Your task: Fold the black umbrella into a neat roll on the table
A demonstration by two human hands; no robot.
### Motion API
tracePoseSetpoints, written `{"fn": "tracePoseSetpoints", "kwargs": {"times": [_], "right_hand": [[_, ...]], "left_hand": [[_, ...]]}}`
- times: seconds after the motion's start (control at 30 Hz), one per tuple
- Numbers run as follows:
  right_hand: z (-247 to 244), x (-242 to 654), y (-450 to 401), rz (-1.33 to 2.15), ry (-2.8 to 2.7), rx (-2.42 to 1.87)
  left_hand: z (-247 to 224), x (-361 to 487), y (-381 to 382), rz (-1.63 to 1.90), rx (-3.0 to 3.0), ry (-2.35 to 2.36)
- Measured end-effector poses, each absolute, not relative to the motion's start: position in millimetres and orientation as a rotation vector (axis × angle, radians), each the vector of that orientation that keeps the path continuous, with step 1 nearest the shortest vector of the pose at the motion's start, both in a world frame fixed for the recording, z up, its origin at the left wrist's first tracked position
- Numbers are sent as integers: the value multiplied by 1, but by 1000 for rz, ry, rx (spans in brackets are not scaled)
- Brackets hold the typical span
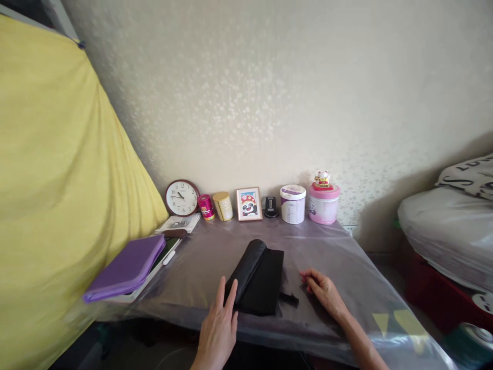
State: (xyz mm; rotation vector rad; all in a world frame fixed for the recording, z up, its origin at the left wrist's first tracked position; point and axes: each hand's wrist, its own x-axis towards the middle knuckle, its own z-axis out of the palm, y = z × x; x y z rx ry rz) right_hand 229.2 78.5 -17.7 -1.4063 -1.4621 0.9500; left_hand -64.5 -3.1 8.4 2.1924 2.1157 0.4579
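Observation:
A black roll-up fabric case [264, 282] lies near the front edge of the table, its left part still a thick roll and its right part spread flat. From its right side a short black strap [288, 299] sticks out. My left hand [220, 324] is at the lower left end of the roll, fingers stretched and apart, the fingertips touching or just beside it. To the right of the case, my right hand [321, 290] is over the table with its fingers curled in, apart from the strap. Nothing shows in it.
Along the wall stand a clock [182, 198], a pink can [206, 207], a yellow can [223, 206], a framed panda picture [249, 204], a small black device [271, 207] and two tubs [293, 205]. A purple folder [125, 267] lies left, beside a yellow curtain [57, 169].

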Motion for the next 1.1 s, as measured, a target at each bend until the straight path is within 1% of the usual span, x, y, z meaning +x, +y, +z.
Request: {"fn": "tracePoseSetpoints", "kwargs": {"times": [0.1, 0.3, 0.53, 0.77, 0.9, 1.0, 1.1], "right_hand": [[-20, 230, 79, 944, -1477, -1392], [-23, 232, 80, 933, -1509, -1373], [-26, 232, 81, 884, -1529, -1359], [-32, 233, 83, 893, -1509, -1269], [-33, 232, 83, 892, -1473, -1243], [-26, 234, 81, 856, -1434, -1250], [-9, 239, 81, 800, -1435, -1254]], "left_hand": [[7, -74, 6, 346, 2168, 2076], [13, -87, 24, 315, 2016, 2068], [18, -81, 32, 523, 1902, 1935], [42, -85, 25, 606, 1608, 1699], [60, -73, 24, 717, 1678, 1707], [79, -64, 26, 910, 1827, 1709], [93, -60, 25, 951, 1658, 1595]]}}
